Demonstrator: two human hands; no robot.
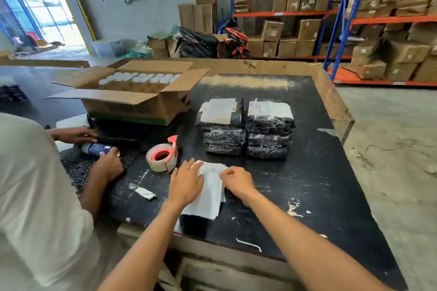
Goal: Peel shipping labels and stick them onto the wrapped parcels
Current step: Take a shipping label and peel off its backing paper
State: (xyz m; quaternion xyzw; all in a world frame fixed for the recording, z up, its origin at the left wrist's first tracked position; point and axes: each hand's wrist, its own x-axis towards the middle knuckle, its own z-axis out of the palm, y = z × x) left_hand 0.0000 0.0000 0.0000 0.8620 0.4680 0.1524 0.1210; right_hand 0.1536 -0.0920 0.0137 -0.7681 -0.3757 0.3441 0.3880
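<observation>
Left hand lying flat, pinning the label stack; right hand pinching its far-right corner; advising peeling slowly, stack kept still.

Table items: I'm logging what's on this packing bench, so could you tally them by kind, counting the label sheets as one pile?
Wrapped parcels, in two stacks of three: 6
Tape dispenser: 1
Open cardboard box: 1
Pile of label sheets, under the left hand and right hand: 1
Bottle held by a second person: 1
Total: 10
</observation>
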